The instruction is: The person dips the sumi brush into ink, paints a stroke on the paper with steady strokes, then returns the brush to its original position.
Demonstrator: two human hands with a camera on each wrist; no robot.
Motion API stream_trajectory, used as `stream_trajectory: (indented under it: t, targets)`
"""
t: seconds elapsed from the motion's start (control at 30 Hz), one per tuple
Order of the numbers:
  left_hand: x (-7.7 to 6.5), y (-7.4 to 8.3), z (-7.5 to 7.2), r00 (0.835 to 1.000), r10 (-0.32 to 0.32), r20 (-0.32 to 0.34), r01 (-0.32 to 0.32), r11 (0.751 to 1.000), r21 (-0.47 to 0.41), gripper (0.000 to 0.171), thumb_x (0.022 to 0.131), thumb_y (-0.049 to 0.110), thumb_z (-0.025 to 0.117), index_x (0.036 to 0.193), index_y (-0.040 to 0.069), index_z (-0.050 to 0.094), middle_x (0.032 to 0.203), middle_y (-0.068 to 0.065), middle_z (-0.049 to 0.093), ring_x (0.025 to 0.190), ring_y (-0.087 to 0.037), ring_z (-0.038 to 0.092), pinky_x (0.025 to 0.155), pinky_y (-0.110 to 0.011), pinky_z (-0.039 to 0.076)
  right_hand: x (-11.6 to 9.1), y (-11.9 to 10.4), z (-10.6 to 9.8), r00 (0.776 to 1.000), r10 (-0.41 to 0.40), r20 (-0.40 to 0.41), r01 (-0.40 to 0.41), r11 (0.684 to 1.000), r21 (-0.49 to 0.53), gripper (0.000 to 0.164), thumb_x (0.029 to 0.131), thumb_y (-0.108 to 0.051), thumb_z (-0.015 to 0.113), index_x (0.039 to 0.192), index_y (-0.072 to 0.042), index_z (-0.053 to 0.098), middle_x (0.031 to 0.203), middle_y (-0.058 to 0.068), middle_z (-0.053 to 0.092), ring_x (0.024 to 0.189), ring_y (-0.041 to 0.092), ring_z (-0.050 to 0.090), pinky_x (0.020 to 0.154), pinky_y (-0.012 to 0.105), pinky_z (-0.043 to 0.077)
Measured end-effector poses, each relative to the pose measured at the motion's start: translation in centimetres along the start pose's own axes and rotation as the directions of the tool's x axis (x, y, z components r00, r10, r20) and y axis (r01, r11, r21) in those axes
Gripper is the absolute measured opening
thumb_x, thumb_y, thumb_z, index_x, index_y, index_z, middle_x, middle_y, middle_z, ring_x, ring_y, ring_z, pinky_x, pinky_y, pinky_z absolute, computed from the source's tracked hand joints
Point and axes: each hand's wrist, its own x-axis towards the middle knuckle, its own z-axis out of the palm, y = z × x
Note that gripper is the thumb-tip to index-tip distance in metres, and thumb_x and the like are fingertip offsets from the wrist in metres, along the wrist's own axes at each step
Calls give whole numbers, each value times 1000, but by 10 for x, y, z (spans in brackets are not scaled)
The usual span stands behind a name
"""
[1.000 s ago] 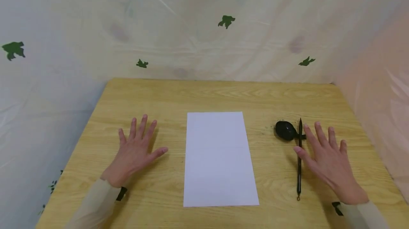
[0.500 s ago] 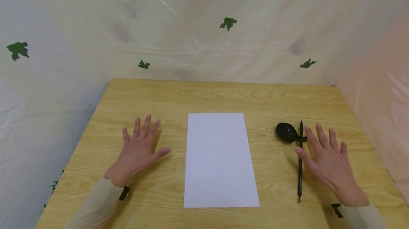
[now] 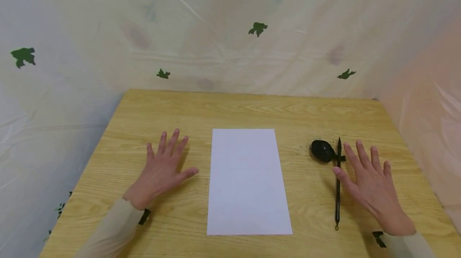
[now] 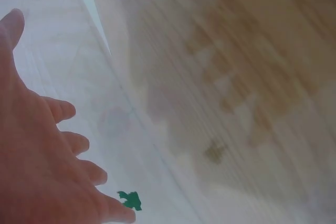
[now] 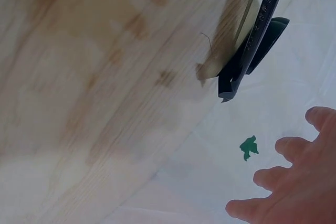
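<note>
My left hand [image 3: 158, 176] is spread with straight fingers over the left part of the table, holding nothing. Between the hands lies a blank white sheet of paper [image 3: 246, 182]. To its right is a black spoon [image 3: 321, 151] with a glossy dark bowl, and a black calligraphy brush [image 3: 337, 198] lies across its short handle, tip pointing away. My right hand [image 3: 372, 188], also spread, is just right of the brush; its thumb overlaps the shaft in the head view. In the right wrist view the visible fingers are apart from the brush [image 5: 262, 17].
The wood-grain table [image 3: 162, 110] has light cloth or film with green bird shapes [image 3: 257, 29] hanging behind and beside it. Dark specks lie around the spoon's bowl. Small black tabs [image 3: 144, 217] stick out from under both sleeves.
My left hand has drifted a little to the right, towards the paper. The right hand stays almost in place. The head view has shifted slightly.
</note>
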Motion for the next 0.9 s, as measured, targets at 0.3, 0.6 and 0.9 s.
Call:
stream_trajectory:
  t: [0.3, 0.6, 0.9]
  targets:
    - [7, 9, 5, 992, 123, 2, -123, 992, -36, 98, 95, 68, 59, 166, 11, 22, 174, -12, 6, 157, -44, 1, 111, -82, 1, -3, -3, -1, 1000, -12, -5, 12, 1000, 27, 77, 106, -46, 52, 168, -16, 17, 171, 19, 2, 153, 50, -11, 110, 80, -9]
    - [11, 14, 9, 964, 260, 56, -252, 960, -120, 95, 96, 63, 62, 165, 10, 26, 173, -7, 15, 158, -34, 13, 115, -77, 6, -7, -4, 3, 1000, -27, 13, 26, 999, 33, 78, 107, -45, 51, 168, -15, 12, 172, 14, -5, 153, 47, -14, 111, 77, -11]
    - [16, 20, 11, 932, 340, 125, -323, 936, -141, 92, 97, 64, 60, 166, 13, 25, 172, -3, 20, 158, -28, 16, 120, -69, 10, -10, 0, 4, 1000, -30, 4, 30, 999, 29, 79, 106, -45, 53, 168, -18, 13, 172, 15, -2, 155, 45, -12, 112, 78, -8]
